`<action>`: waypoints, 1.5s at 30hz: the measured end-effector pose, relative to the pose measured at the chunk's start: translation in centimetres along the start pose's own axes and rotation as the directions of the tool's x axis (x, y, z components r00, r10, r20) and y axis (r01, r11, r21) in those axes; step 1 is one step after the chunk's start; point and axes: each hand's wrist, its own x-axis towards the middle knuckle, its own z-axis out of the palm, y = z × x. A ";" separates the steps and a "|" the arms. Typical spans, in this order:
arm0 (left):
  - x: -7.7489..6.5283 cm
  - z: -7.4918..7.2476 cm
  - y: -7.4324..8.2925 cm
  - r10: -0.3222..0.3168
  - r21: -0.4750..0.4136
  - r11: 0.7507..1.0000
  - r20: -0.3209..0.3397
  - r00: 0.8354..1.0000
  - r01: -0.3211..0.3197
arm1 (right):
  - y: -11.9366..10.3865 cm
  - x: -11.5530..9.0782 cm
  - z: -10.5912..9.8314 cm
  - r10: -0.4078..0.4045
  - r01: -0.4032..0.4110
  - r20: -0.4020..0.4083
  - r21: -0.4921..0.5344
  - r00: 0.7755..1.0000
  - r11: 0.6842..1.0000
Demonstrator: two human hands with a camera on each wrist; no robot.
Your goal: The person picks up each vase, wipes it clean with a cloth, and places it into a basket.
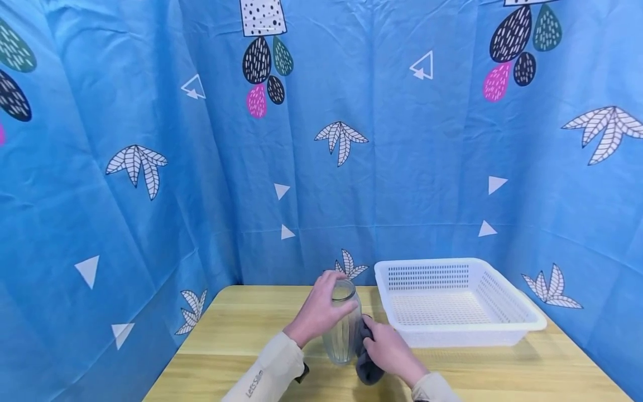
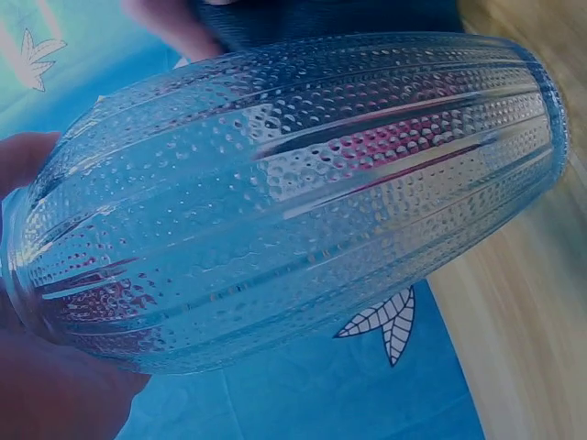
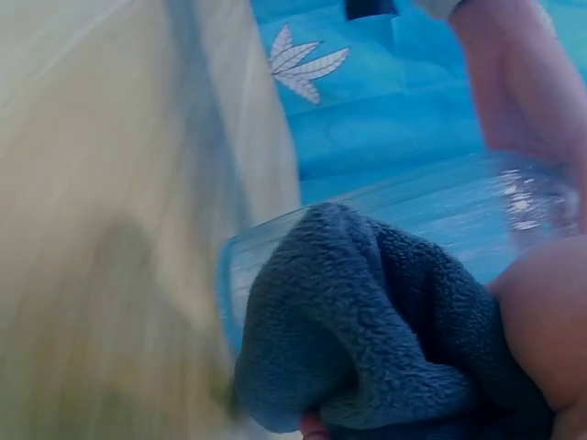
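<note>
A clear glass vase point(image 1: 341, 340) with ribs and a dimpled surface stands nearly upright over the wooden table. My left hand point(image 1: 321, 310) grips it around the top, thumb on the near side and fingers behind the rim. In the left wrist view the vase point(image 2: 293, 211) fills most of the picture. My right hand point(image 1: 394, 349) holds a dark grey fluffy cloth point(image 1: 369, 368) against the vase's right side. Seen from the right wrist, the bunched cloth point(image 3: 367, 330) covers part of the glass, and most of the right fingers are hidden behind it.
A white plastic basket point(image 1: 467, 326) with slotted walls sits on the table right of the hands. The wooden table point(image 1: 251, 318) runs back to a blue patterned curtain point(image 1: 321, 195), which hangs behind and along both sides.
</note>
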 end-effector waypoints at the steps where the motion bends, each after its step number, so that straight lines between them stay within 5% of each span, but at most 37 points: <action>1: 0.0 0.0 0.1 -0.003 -0.007 1.000 0.003 1.000 0.003 | -0.2 0.0 -0.3 0.002 -0.002 -0.012 0.001 1.000 1.000; 16: 0.6 -0.9 0.4 0.004 0.010 1.000 0.011 1.000 -0.004 | -3.8 0.9 -4.2 -0.078 0.056 -0.255 -0.091 0.964 0.994; 26: 0.5 -0.7 0.4 0.005 -0.006 1.000 0.007 1.000 -0.005 | -2.7 0.9 -2.2 -0.001 -0.007 -0.081 -0.098 0.997 0.995; 34: 0.3 -0.2 0.0 -0.008 0.027 1.000 0.003 1.000 0.008 | 0.1 0.3 1.1 -0.039 0.045 0.078 -0.074 0.996 0.996; 45: 0.4 0.1 0.3 -0.019 0.033 0.999 -0.035 0.999 0.020 | -0.8 0.3 -1.1 -0.011 0.011 0.007 -0.039 1.000 0.999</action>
